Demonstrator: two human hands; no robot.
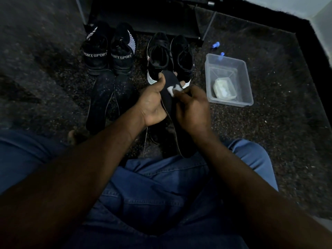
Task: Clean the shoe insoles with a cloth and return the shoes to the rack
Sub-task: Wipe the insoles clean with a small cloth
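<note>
Left grip (152,103) clamped round insole (170,80) near its upper end; right grip (193,110) pinches cloth (172,90) against the insole's face.

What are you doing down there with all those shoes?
A person sits on the carpet, cleaning. The left hand grips a black insole, and the right hand pinches a small white cloth against it. Two pairs of black shoes stand on the floor in front of the rack, not yet put back. Two more insoles lie beside them.
</note>
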